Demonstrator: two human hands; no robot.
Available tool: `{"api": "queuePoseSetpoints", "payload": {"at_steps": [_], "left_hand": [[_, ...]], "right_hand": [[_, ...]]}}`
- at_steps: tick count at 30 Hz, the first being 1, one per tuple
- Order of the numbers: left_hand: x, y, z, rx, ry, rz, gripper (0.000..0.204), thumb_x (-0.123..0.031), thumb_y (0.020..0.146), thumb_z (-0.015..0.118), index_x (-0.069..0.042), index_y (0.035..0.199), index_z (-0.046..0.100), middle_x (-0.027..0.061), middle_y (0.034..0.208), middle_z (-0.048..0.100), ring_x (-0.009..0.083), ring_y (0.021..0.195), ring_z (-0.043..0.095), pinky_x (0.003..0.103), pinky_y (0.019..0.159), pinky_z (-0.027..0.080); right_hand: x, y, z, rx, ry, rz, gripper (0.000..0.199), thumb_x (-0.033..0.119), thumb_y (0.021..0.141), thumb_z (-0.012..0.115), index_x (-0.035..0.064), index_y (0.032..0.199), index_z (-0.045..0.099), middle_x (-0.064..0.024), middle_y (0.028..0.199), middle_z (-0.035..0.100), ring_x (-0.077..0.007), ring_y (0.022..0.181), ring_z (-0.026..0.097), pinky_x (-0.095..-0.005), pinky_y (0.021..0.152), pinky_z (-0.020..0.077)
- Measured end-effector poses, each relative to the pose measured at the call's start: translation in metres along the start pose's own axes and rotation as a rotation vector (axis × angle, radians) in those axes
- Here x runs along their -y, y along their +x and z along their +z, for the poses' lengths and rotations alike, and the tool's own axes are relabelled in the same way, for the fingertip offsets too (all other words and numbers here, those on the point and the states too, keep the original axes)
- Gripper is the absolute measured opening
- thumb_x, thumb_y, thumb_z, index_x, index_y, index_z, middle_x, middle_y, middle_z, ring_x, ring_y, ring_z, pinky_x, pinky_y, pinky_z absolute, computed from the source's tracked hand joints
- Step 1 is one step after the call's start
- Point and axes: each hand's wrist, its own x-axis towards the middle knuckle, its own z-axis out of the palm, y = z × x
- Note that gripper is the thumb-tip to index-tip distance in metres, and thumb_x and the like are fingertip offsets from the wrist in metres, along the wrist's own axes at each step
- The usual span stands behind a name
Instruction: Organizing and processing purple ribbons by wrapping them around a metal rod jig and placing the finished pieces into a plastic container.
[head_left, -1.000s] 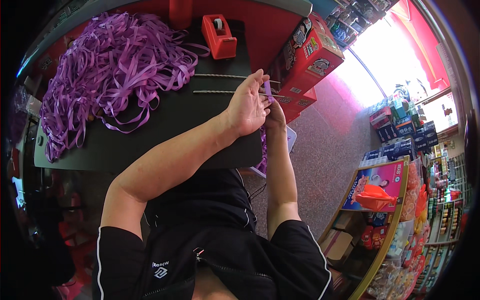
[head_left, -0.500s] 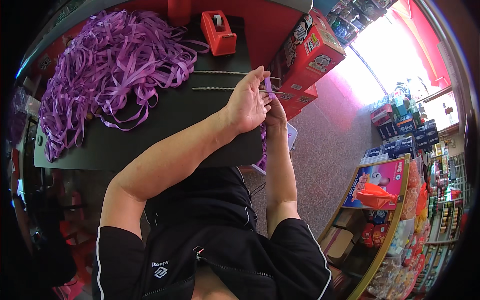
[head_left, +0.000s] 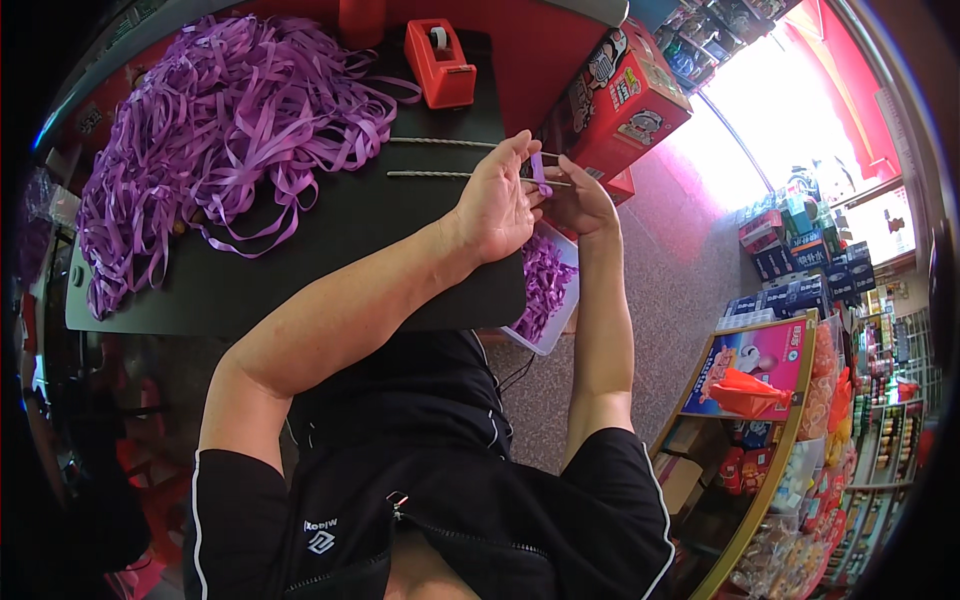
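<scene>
Ribbon (head_left: 235, 115) looks satiny, rods (head_left: 430, 174) metallic, tabletop (head_left: 350, 245) matt.

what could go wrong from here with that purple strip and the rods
The purple strip, between the left hand and the right hand, is near the right-hand ends of the twisted rods, so it could slip off. The rods reach past the edge of the black table, so a bump might shift them. The ribbon pile lies loosely tangled and might snag if pulled.
</scene>
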Motion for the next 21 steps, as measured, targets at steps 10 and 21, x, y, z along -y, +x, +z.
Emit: {"api": "queuePoseSetpoints", "payload": {"at_steps": [10, 21], "left_hand": [[-0.001, 0.002, -0.002, -0.017, -0.016, -0.027, 0.076, -0.054, 0.088, 0.05, -0.013, 0.145, 0.02, 0.0302, 0.148, 0.01, 0.0367, 0.14, 0.01, 0.045, 0.114, -0.003], [0.0, 0.003, -0.004, -0.035, 0.0, -0.019, 0.07, -0.055, 0.088, 0.05, -0.014, 0.14, 0.027, 0.0226, 0.138, 0.031, 0.0302, 0.128, 0.03, 0.043, 0.112, 0.013]], "right_hand": [[0.02, -0.02, 0.009, -0.449, -0.412, -0.065, 0.048, 0.049, 0.092, 0.049, 0.0068, 0.088, 0.071, 0.0008, 0.083, 0.065, -0.0112, 0.071, 0.045, -0.0268, 0.068, 0.0347], [0.013, -0.023, 0.017, -0.436, -0.389, -0.106, 0.026, 0.035, 0.08, 0.071, 0.0097, 0.085, 0.07, 0.0045, 0.075, 0.061, -0.005, 0.064, 0.045, -0.0223, 0.059, 0.0321]]}}
